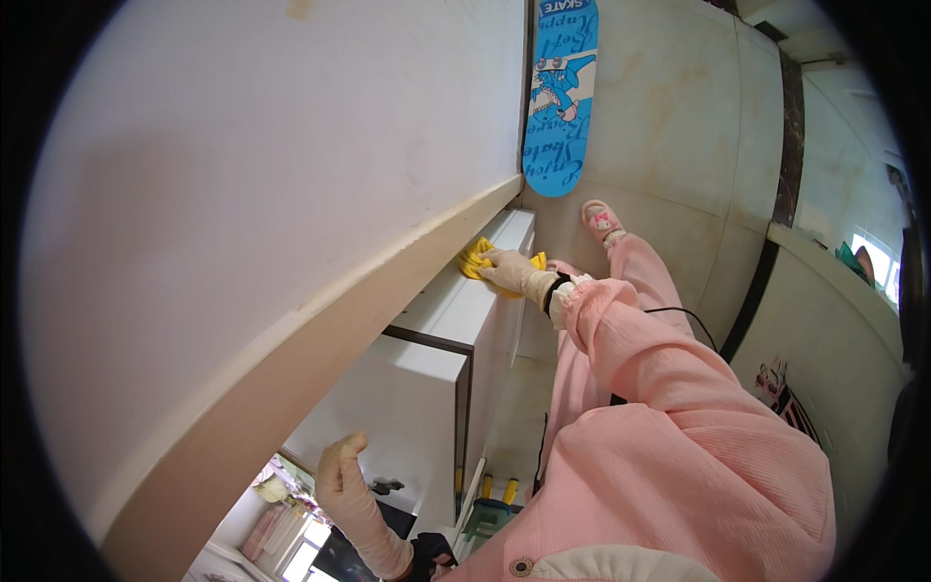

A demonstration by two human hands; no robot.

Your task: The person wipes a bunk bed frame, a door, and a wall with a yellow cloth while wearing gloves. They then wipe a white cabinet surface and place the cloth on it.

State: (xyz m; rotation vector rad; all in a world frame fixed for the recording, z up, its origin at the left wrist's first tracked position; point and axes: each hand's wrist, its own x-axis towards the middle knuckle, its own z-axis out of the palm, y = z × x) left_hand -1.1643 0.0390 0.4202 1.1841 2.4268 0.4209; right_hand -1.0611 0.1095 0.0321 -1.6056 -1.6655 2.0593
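My right hand, in a pale glove, presses a yellow cloth onto the top of a low white cabinet beside the wall. The cloth is bunched under and around the fingers. My left hand, gloved too, is raised at the lower left with its fingers bent, near the face of a taller white cabinet section with a dark edge. No object shows in it, though its palm is partly hidden.
A blue skateboard deck lies along the wall beyond my slippered foot. A green item with yellow legs stands below the cabinets. A thin black cable runs by my leg. A pale panel rises at right.
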